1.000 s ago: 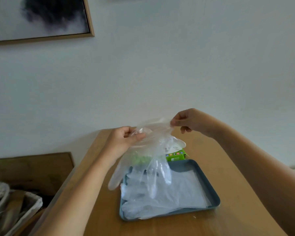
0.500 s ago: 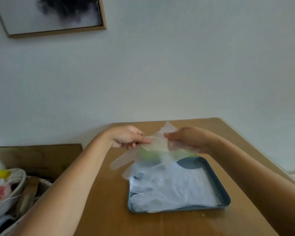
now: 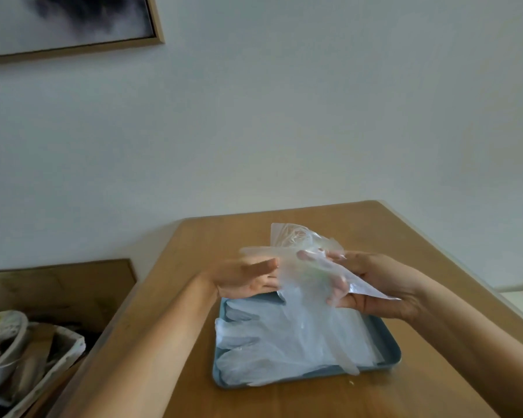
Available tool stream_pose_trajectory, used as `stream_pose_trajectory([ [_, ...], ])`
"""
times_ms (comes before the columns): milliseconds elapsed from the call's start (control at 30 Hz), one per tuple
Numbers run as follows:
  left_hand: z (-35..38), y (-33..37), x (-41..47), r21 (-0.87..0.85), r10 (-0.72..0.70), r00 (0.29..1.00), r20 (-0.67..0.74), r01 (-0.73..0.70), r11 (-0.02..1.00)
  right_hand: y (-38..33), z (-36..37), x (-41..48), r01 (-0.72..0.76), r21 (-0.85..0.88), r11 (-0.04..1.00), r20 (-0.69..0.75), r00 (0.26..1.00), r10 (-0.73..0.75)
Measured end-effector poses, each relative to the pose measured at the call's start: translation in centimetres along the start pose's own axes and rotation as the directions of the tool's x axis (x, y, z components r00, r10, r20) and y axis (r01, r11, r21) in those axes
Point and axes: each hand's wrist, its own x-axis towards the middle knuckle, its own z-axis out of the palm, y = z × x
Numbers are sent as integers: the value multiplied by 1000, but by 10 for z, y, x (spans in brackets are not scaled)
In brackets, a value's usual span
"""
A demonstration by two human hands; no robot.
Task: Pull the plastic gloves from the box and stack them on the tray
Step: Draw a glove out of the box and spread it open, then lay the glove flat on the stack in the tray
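At the upper left of the frame a framed picture (image 3: 64, 22) hangs on the wall, and at the lower left a white basket (image 3: 58, 354) of clutter sits off the table, neither part of the job. Moving toward the middle, the left hand (image 3: 248, 280) is released and flat, its fingers straight and laid against the near edge of a clear plastic glove (image 3: 302, 267), probably to steady and spread the flimsy film so it does not fold on itself. The glove hangs in the air at the centre of the frame, just above the far end of the blue tray (image 3: 395, 354), with its lower part trailing down onto the stacked gloves (image 3: 284, 342) that already cover the tray. Holding it directly over the pile seems meant to let it drop straight into place. To the right, the right hand (image 3: 375, 285) grasps the glove, thumb above and fingers below with the film draped between them, carrying its weight. The box is hidden behind the glove and hands; only a greenish tint shows through the plastic. The tray rests on the wooden table (image 3: 375, 224), which runs to the right edge.
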Motion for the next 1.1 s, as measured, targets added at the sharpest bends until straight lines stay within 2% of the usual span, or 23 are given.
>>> stream_pose_trajectory([
  [33,5,-4,2,-6,17,998,62,-17,1000,-3,3,-2,4,-39,999,20,1000,-4],
  [67,11,-6,4,10,15,999,41,-16,1000,-5,5,-4,14,-81,997,44,999,-10],
  [133,18,-7,2,87,31,986,-165,-17,996,-9,10,-8,44,-133,990,93,995,-32],
  [167,16,-7,-1,82,97,968,-232,-80,993,-10,11,-8,53,-135,989,81,996,-42],
  [200,15,-5,-5,72,101,967,-236,-86,994,-11,10,-8,58,-114,992,52,997,-52],
  [267,8,1,-10,42,22,994,-103,-18,999,-11,4,-7,69,-91,993,-13,997,-70],
  [333,0,8,-24,-97,-28,999,17,30,995,-9,-5,-3,56,-136,989,-106,992,-71],
  [400,-13,7,-26,-44,-100,994,32,101,994,-4,-12,1,14,-182,983,-188,981,-49],
  [467,-18,9,-32,74,-206,978,-7,206,976,3,-18,8,-22,-261,965,-196,980,-31],
  [533,-20,8,-32,169,-296,953,-63,302,938,12,-27,19,-65,-485,872,-265,961,-76],
  [600,-18,4,-27,214,-371,916,-155,397,892,20,-36,28,-126,-723,679,-346,917,-197],
  [667,-20,-5,-20,258,-407,883,-235,460,849,27,-41,33,-183,-839,512,-366,886,-283],
  [733,-20,-10,-16,325,-417,845,-336,519,790,36,-45,37,-231,-879,418,-375,875,-306],
  [833,-21,-11,-12,420,-375,764,-526,616,666,47,-50,40,-293,-890,349,-405,860,-310],
  [900,-16,-9,-14,497,-304,699,-648,689,527,49,-51,39,-289,-905,311,-389,859,-334],
  [967,-6,-10,-16,565,-61,648,-759,703,433,50,-51,38,-284,-908,309,-384,859,-339],
  [1033,17,-12,-18,634,200,622,-757,623,459,50,-53,38,-278,-906,319,-384,859,-340],
  [1100,46,-15,-18,728,334,680,-653,440,525,51,-56,39,-268,-909,318,-374,860,-347],
])
